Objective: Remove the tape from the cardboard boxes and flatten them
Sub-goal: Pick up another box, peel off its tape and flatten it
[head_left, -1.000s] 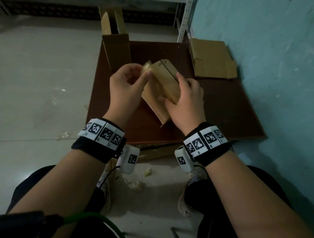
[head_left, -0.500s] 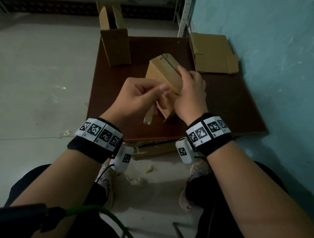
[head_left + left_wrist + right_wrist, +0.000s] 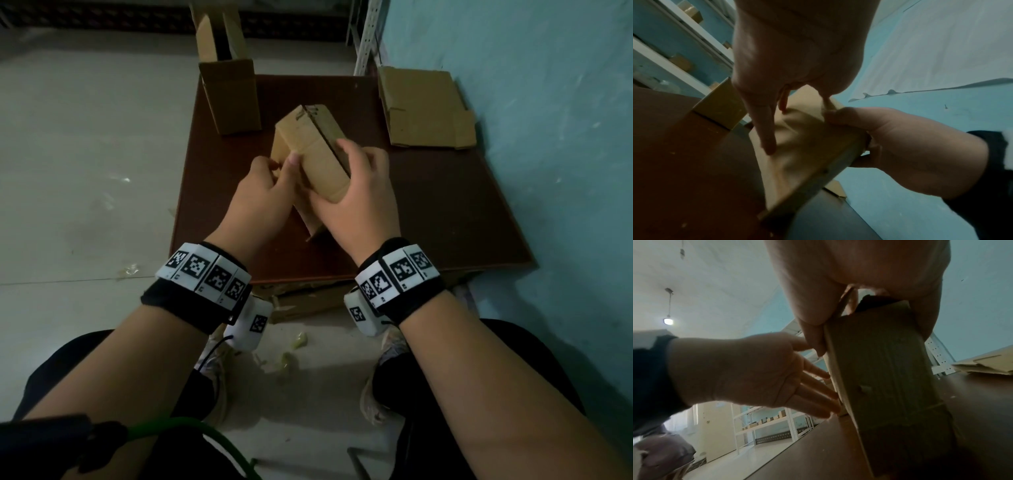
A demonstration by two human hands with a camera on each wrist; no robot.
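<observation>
Since 0.5 s ago the left hand has let go of the strip of tape it was pulling and come back to the small cardboard box; the strip no longer shows. The box stands tilted above the dark brown board, its near end low, its top seam slit open.

The right hand grips the box from the right, thumb on the near left edge and fingers curled over the top by the seam. The left hand lies against the box's left face with its fingers straight and close together, only the tips touching; its thumb rests near the top edge.

2 other boxes are on the board: an upright open box at the far left, flaps up, and a flattened box at the far right, near the blue wall. Scraps of tape lie on the pale floor between the person's shoes.
</observation>
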